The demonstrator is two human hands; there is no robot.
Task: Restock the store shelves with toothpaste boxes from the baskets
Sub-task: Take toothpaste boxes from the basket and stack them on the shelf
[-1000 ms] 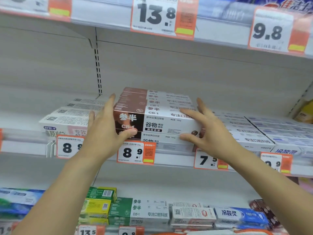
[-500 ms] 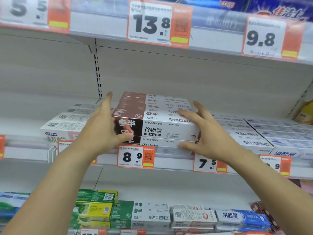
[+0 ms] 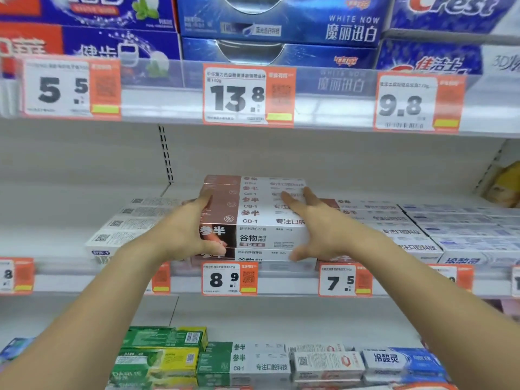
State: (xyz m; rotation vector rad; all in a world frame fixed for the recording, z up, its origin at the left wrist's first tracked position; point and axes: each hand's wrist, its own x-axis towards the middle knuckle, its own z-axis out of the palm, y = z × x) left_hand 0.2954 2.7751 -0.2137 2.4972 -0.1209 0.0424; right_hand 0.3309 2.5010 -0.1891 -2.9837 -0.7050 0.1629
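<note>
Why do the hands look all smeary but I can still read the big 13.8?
Head view: the right hand and left hand are motion-blurred at the brown-and-white boxes; the 13.8 tag is only slightly soft; shelf edges bow from the wide lens.

Bright, even store light, soft shadows; motion blur throughout, wide-angle bending at the edges.

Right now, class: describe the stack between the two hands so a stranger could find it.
Find the middle shelf. Above the 8.9 price tag stands a stack of brown-and-white boxes. It alone rises two layers, above the flat white rows beside it.
</note>
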